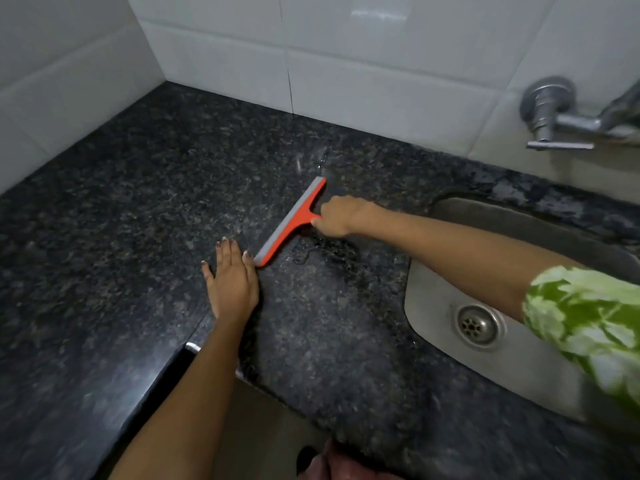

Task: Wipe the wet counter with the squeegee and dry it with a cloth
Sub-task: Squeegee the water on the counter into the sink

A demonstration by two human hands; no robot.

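**Squeegee pass toward the sink**

Right hand point(341, 216) fingers wrapped on the red squeegee point(292, 221) handle, blade flat on the granite desk point(138, 202), angled to drive water point(322, 251) sinkward point(450, 299). Left hand point(232, 278) fingers spread flat beside the blade tip, likely bracing. No cloth visible.

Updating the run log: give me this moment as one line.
phase: squeegee pass | right hand: gripping squeegee, blade on counter | left hand: flat on counter | water: pooled toward sink | cloth: not visible
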